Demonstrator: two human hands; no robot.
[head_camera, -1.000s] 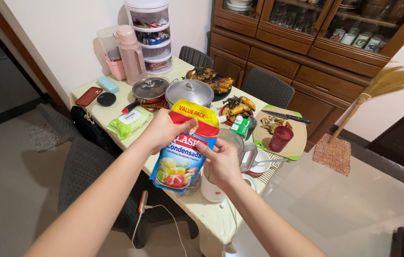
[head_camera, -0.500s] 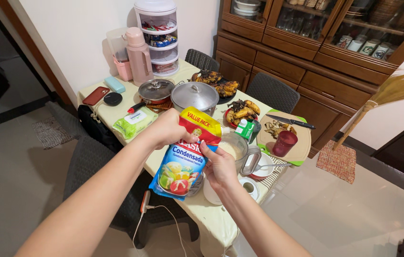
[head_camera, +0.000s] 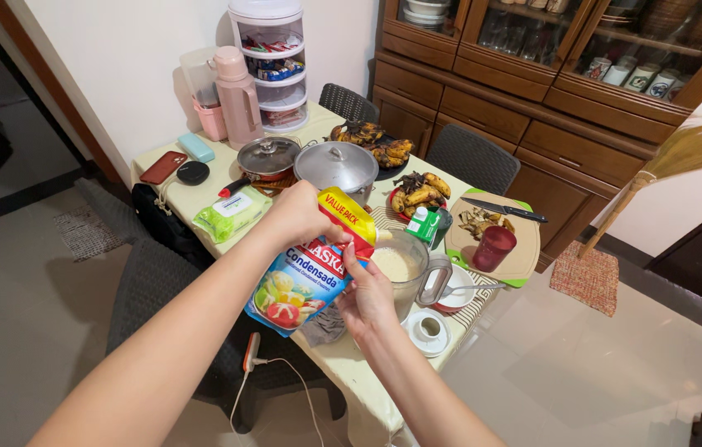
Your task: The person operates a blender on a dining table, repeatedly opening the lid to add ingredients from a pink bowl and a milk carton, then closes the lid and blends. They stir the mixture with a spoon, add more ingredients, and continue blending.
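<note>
Blue pouch [head_camera: 305, 277] pinched between both hands' fingers [head_camera: 349, 258].

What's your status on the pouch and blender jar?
Both hands, left and right, grip condensed-milk pouch. Spout tilted over blender jar. Nothing blocking.

Bright, even indoor light fills the room, with soft shadows falling beneath the table [head_camera: 367, 389] and chairs. Glossy floor tiles [head_camera: 583, 364] to the right of the table carry a pale sheen of reflected light. Wide-angle distortion bends the cabinet [head_camera: 533, 91] behind the table and stretches the forearms near the lower edge. Focus is sharp throughout; no motion blur.
</note>
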